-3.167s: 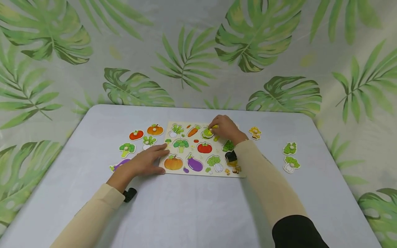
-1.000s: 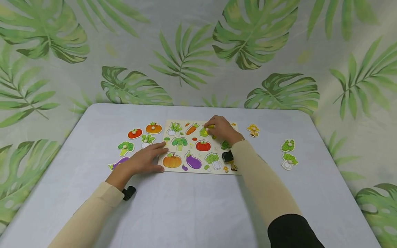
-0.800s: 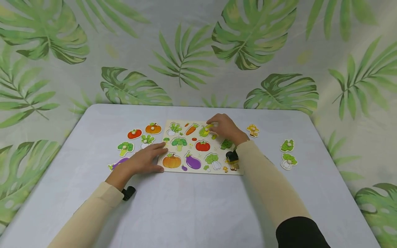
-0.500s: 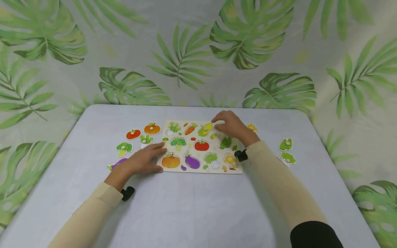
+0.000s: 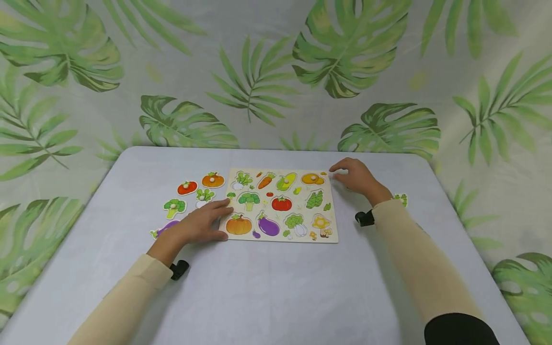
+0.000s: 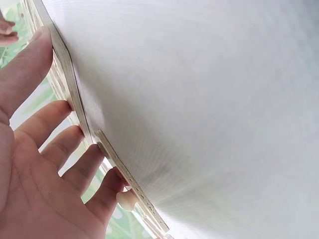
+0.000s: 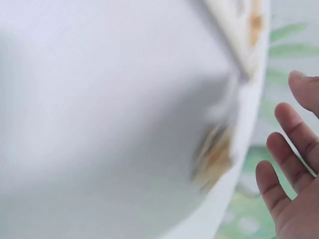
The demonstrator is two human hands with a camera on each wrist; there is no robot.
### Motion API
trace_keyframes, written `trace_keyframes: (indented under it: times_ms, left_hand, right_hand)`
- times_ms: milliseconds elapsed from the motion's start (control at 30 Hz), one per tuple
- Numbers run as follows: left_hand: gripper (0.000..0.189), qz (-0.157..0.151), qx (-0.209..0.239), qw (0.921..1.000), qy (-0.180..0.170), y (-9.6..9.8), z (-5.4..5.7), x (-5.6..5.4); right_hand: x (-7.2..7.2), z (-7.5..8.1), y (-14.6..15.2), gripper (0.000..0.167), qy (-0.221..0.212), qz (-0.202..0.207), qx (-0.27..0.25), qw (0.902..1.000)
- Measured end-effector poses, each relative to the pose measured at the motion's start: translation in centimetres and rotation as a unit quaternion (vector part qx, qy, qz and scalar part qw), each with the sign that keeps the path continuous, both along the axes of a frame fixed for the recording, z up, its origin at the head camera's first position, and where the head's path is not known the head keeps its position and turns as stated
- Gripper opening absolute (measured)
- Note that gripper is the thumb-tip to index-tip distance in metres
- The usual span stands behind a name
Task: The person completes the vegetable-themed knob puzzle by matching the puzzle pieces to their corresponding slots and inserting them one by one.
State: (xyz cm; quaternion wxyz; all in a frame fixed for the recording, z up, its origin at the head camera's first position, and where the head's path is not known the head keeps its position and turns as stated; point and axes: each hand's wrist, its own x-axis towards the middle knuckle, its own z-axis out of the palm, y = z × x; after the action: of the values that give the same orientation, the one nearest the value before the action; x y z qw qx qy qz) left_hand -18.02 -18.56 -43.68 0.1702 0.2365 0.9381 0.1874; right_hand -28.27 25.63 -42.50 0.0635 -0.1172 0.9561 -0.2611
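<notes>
The white-covered worktop (image 5: 276, 297) is carrying everything, with the vegetable puzzle board (image 5: 299, 205) lying flat near its far edge. The left hand (image 5: 204, 221) is resting against the board's left edge, its fingers extended and spread, touching without wrapping round anything. In the left wrist view its lower fingers are also meeting the edge of a loose knobbed piece (image 6: 142, 191). The right hand (image 5: 360, 180) is hovering just beyond the board's far right corner, fingers parted and slightly bent, holding nothing visible.

The work is looking roughly a quarter done. The corn piece (image 5: 286, 182) is sitting in its recess; the potato piece (image 5: 311, 179) and carrot piece (image 5: 266, 181) are probably seated too, since no loose twins are showing.

More is waiting outside: the eggplant piece (image 5: 166, 228), partly hidden, the broccoli piece (image 5: 174, 207), the pumpkin piece (image 5: 213, 179), the tomato piece (image 5: 187, 187) and the partly covered radish piece (image 5: 205, 194) are lying left of the board. A leafy green piece (image 5: 403, 198) is peeking out behind the right wrist, and a blurred yellowish-brown piece (image 7: 217, 157) is lying near that hand, possibly the mushroom. Anything else behind the arm is staying hidden.
</notes>
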Motion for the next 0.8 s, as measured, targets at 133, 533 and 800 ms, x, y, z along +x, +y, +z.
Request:
trace_keyframes:
  times_ms: [133, 533, 800]
  left_hand:
    - [0.074, -0.001, -0.003, 1.0, 0.002, -0.1, 0.0, 0.1]
    - [0.073, -0.003, -0.002, 1.0, 0.006, 0.1, -0.1, 0.0]
    - [0.073, -0.001, -0.002, 1.0, 0.005, 0.0, 0.0, 0.0]
  right_hand:
    - [0.3, -0.7, 2.4, 0.032, -0.043, -0.047, -0.011, 0.9979]
    - [0.3, -2.4, 5.3, 0.035, -0.038, -0.065, 0.016, 0.997]
    - [0.1, -2.9, 4.9, 0.032, -0.004, -0.064, 0.022, 0.9977]
